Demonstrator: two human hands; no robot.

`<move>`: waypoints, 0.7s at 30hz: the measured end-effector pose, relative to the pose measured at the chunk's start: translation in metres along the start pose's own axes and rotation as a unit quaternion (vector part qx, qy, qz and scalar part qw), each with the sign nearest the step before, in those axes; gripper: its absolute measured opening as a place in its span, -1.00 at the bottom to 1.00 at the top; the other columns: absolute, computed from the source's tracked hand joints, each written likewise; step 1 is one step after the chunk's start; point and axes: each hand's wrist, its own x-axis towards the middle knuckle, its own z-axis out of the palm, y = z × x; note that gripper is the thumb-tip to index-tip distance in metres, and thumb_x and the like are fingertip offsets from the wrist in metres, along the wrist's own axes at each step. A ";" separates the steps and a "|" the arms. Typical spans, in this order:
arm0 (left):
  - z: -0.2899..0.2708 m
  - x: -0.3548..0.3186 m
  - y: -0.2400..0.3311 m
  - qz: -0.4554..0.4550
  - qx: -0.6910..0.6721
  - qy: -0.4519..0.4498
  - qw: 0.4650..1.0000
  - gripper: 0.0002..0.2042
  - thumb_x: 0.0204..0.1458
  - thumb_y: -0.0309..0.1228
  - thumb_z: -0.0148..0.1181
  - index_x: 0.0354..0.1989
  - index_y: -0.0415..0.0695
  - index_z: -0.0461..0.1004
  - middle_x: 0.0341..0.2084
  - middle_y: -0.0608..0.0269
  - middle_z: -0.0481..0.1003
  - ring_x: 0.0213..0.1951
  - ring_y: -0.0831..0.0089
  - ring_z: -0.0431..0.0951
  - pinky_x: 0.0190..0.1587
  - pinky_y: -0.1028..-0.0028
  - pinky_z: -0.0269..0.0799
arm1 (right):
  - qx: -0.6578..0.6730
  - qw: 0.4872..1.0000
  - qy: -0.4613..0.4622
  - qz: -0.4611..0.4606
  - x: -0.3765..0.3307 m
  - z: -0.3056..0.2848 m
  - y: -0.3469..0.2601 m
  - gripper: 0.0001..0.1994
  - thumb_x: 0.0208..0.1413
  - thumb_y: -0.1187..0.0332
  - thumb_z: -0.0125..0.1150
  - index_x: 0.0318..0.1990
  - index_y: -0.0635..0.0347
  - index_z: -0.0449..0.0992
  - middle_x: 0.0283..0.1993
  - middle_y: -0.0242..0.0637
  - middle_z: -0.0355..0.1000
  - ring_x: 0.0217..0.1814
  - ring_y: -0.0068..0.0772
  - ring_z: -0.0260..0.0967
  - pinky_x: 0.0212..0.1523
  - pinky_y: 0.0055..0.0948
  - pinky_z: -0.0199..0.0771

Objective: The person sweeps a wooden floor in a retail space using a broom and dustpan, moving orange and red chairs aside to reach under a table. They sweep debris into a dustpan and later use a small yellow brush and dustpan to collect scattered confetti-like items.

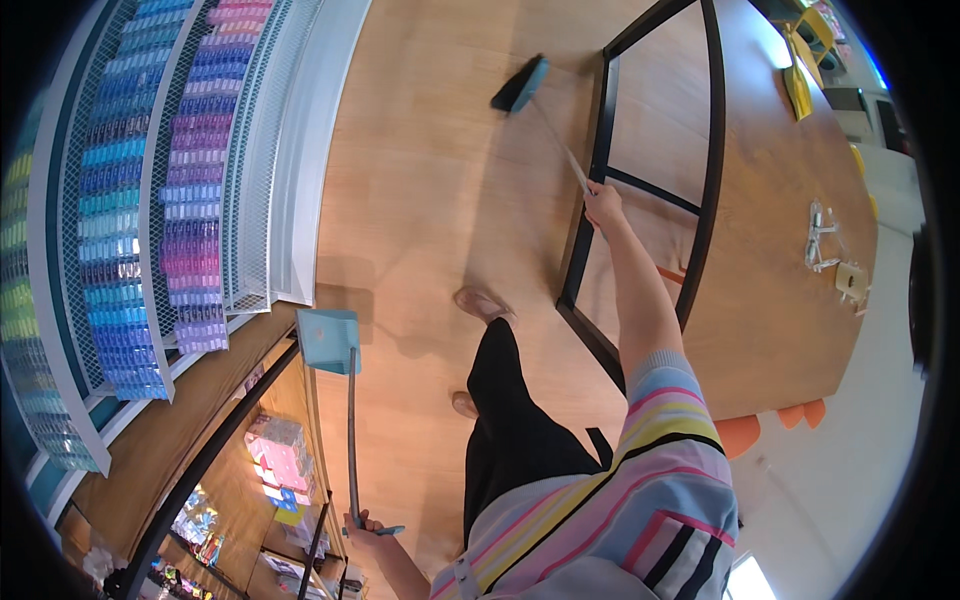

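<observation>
Right hand (603, 207) gripping broom (520, 85), left hand (364, 528) holding dustpan (329, 340), wooden floor (430, 200)

Wooden table (790, 330) with black frame; wall rack (190, 180) of coloured packets; wooden floor (430, 180).

A long-handled broom with a blue head and dark bristles (519, 84) reaches out over the light wooden floor (430, 180), its head lying far ahead, just left of the upper corner of the black metal table frame (712, 150). Its thin pale handle slants down and rightward from the head along that frame's left bar, and the picture blurs it somewhat. A blue plastic dustpan on a long grey upright handle (330, 340) rests with its square pan on the floor, close to the lower edge of the white mesh display rack (270, 150). Its handle runs straight back toward the nearer side, ending in a blue grip.
</observation>
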 end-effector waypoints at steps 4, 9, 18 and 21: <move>-0.020 0.021 -0.017 0.008 -0.003 -0.036 0.999 -0.78 0.08 -0.19 0.05 -0.43 -0.08 0.36 -0.67 0.27 0.39 -0.80 0.71 0.06 -0.80 0.69 -0.14 | 0.277 0.955 -0.060 0.090 -0.004 0.039 0.018 -0.67 0.16 0.33 -0.03 0.09 0.04 0.37 -0.71 -0.30 0.31 -0.81 -0.48 0.18 -0.79 -0.44 0.18; -0.062 0.041 -0.045 0.026 0.003 -0.082 0.996 -0.76 0.09 -0.22 0.05 -0.33 -0.16 0.45 -0.68 0.27 0.38 -0.80 0.72 0.04 -0.79 0.68 -0.17 | 0.367 0.915 -0.034 0.166 -0.096 0.097 0.119 -0.80 0.22 0.29 -0.13 -0.02 -0.11 0.32 -0.63 -0.38 0.18 -0.75 -0.55 0.10 -0.80 -0.55 0.11; -0.194 0.096 -0.096 0.107 0.023 -0.160 0.981 -0.78 0.08 -0.29 0.07 -0.36 -0.22 0.47 -0.72 0.25 0.39 -0.82 0.71 0.09 -0.79 0.68 -0.08 | 0.428 0.846 -0.212 0.235 -0.413 0.166 0.284 -0.87 0.26 0.14 -0.27 -0.20 -0.13 0.20 -0.77 -0.37 0.09 -0.84 -0.50 0.07 -0.85 -0.43 0.10; -0.238 0.108 -0.106 0.094 0.034 -0.171 0.980 -0.78 0.08 -0.29 0.06 -0.36 -0.22 0.47 -0.72 0.25 0.39 -0.82 0.70 0.09 -0.79 0.69 -0.08 | 0.423 0.828 -0.228 0.288 -0.509 0.168 0.325 -0.84 0.24 0.23 -0.20 -0.07 -0.28 0.25 -0.73 -0.40 0.10 -0.84 -0.55 0.03 -0.86 -0.52 0.09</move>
